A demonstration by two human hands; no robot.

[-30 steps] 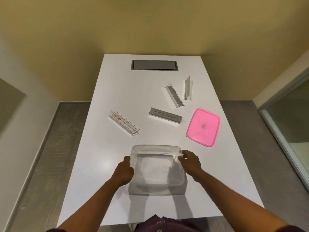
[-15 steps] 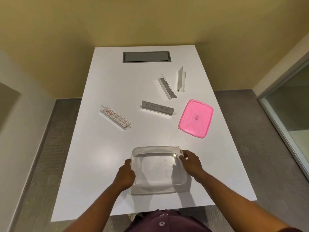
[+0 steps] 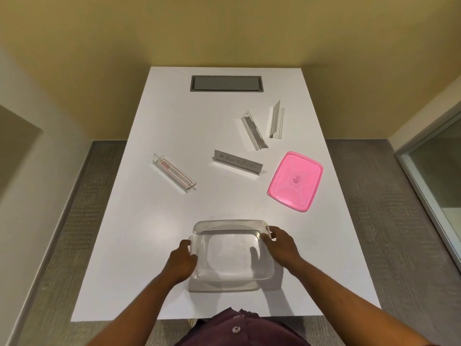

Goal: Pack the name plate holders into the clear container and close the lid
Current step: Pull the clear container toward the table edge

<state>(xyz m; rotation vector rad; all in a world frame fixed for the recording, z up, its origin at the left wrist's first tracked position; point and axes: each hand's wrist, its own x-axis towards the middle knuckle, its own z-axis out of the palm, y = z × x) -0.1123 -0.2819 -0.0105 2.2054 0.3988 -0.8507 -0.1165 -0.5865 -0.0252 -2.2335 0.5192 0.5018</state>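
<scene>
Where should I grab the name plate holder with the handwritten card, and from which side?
Pinch the handwritten name plate holder across its upright face, coming from above. It stands on a narrow base, long and thin, apart from the others. Both hands, left hand and right hand, currently hold the clear container.

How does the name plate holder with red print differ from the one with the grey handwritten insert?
The holder with red print is see-through and lies left of the clear container; the holder with the grey insert looks opaque and lies farther right, nearer the pink lid. Their long axes slant at different angles. Both lie on the white table, outside the container, untouched.
</scene>
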